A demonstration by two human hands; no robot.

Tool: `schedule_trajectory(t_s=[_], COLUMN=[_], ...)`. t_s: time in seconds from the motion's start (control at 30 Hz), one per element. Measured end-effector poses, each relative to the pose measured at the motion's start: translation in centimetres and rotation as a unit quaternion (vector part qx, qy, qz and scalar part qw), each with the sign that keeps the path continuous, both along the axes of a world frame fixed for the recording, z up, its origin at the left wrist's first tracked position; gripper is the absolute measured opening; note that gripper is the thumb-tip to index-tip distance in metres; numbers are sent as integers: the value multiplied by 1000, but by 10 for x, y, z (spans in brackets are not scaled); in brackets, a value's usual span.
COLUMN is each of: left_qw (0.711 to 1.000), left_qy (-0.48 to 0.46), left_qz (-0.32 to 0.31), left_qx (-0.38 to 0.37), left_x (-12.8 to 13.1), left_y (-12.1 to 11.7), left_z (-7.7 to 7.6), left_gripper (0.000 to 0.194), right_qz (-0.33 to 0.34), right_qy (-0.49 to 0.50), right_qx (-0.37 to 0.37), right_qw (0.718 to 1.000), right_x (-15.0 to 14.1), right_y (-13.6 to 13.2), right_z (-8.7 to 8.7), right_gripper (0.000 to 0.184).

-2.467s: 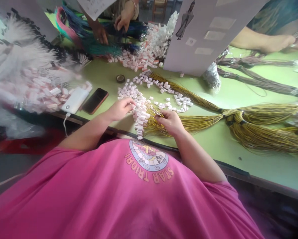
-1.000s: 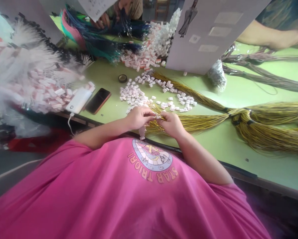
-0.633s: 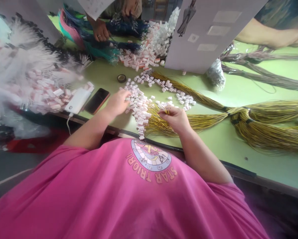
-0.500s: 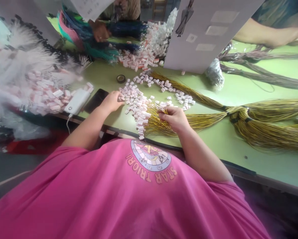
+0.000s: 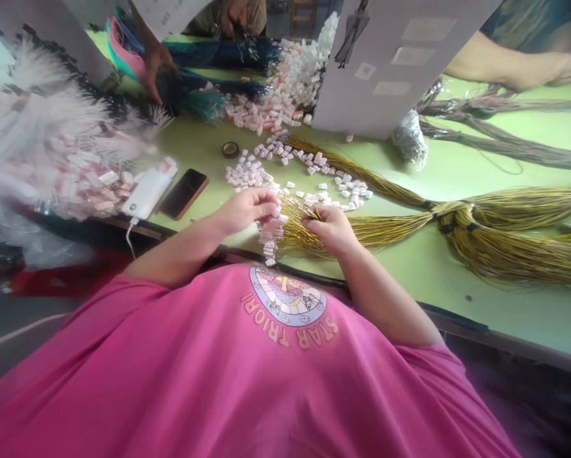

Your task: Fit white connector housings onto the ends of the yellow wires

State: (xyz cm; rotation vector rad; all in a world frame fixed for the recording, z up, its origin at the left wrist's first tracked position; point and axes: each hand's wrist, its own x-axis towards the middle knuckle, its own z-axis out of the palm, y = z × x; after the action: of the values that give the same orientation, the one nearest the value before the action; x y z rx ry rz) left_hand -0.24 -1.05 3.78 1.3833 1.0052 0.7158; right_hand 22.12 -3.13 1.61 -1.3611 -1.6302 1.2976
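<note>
My right hand (image 5: 331, 228) is closed on several thin yellow wires (image 5: 298, 230), fingertips pinched near their left ends. My left hand (image 5: 251, 210) is closed in a pinch at those ends, over the small white connectors (image 5: 270, 240) fixed along the wire tips. What sits between its fingertips is too small to make out; it may be one white connector. Loose white connectors (image 5: 249, 172) lie in a heap just behind my left hand. More are scattered (image 5: 352, 189) beyond my right hand. The wires run right into a thick tied bundle (image 5: 457, 216).
A phone (image 5: 184, 193) and a white power bank (image 5: 146, 191) with a cable lie at left, beside a pile of white-tipped wires (image 5: 75, 146). A tape roll (image 5: 230, 149) lies behind. A grey partition (image 5: 366, 95) stands across the table; co-workers' hands (image 5: 158, 70) handle wires beyond it.
My left hand has moved right and nearer me, from the loose connector heap to the wire ends. My right hand has stayed about in place. A co-worker's hand across has moved left.
</note>
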Motion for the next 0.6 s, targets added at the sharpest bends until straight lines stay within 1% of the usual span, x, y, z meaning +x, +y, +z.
schedule_trajectory(t_s=[0.03, 0.1, 0.17, 0.23, 0.4, 0.53, 0.6], left_qw=[999, 995, 991, 990, 993, 995, 996], left_qy=[-29, -67, -80, -76, -43, -36, -17], left_qz=[-4, 7, 28, 34, 30, 30, 43], left_qx=[-29, -78, -104, -115, -104, -91, -75], left_x=[8, 19, 25, 28, 28, 30, 32], left_y=[-3, -7, -8, -8, -10, -12, -14], left_z=[-3, -9, -13, -13, -7, -8, -8], left_gripper=[9, 9, 7, 8, 13, 13, 13], right_qz=[-1, -2, 1, 4, -2, -13, -18], right_qy=[8, 24, 29, 22, 0, -27, -42], right_qx=[-6, -14, -14, -4, 23, 40, 49], right_qw=[1000, 1000, 999, 1000, 1000, 999, 998], right_x=[0, 1, 0, -1, -4, -4, -6], right_y=[0, -1, -2, -3, -5, -5, -6], right_z=[0, 0, 1, 2, 6, 5, 4], right_gripper=[12, 12, 14, 17, 20, 20, 21])
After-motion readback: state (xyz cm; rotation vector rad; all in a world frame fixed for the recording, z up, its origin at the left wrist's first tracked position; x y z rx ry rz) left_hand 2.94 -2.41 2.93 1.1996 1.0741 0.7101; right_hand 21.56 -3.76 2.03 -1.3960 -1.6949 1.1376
